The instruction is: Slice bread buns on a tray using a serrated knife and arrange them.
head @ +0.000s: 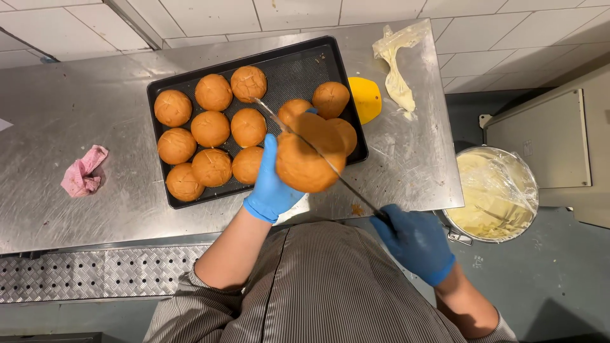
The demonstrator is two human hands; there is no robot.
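Buns fill the tray (348, 121) beyond the hands, and one bun (305, 164) is gripped in the left hand (272, 184), raised above the tray's near edge. A knife (318, 152) is clasped by the right hand (413, 241), its blade passed across the held bun. Right of that hand a tub (499, 194) of cream is seen.

This is a commercial bakery or restaurant kitchen. A stainless steel worktable (76, 108) stands against a white tiled wall (210, 16), with a ribbed metal ledge (95, 273) at its near edge. Just beyond the gloved fingers (271, 159) lies a dark perforated baking tray (298, 63) of browned buns (211, 129). Right of the fingers, a large bucket of cream (497, 194) under plastic film sits on the floor, and a used piping bag (395, 67) lies farther back.
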